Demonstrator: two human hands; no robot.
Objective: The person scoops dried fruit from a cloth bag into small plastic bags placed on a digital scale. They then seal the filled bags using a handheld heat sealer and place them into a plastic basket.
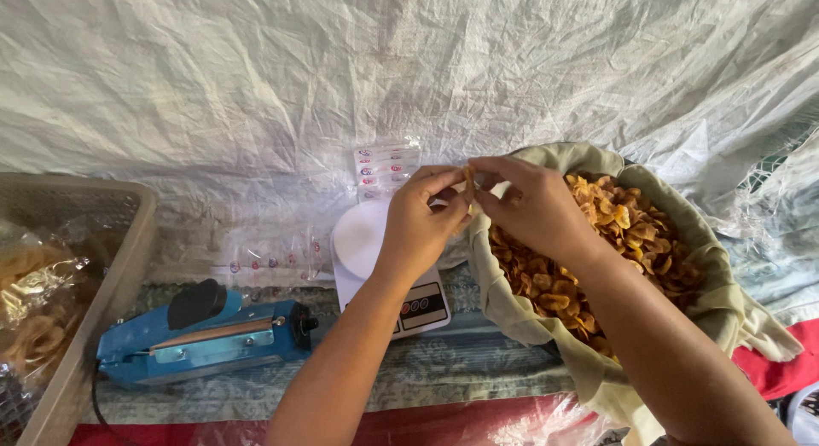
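Observation:
My left hand point(420, 217) and my right hand point(527, 205) meet above the white kitchen scale point(375, 258), fingertips pinched together on a small clear plastic bag point(468, 183) with a chip at its mouth. The bag is mostly hidden by my fingers. Just right of my hands sits a large sack lined with beige cloth point(717, 309), full of golden fried chips point(636, 233). My right forearm crosses over the near part of the sack.
A blue heat sealer point(205, 335) lies left of the scale. A beige plastic basket point(102, 275) at far left holds bagged chips point(34, 301). Sheets of empty small bags point(386, 166) lie behind the scale. A white woven tarp point(256, 79) covers the back.

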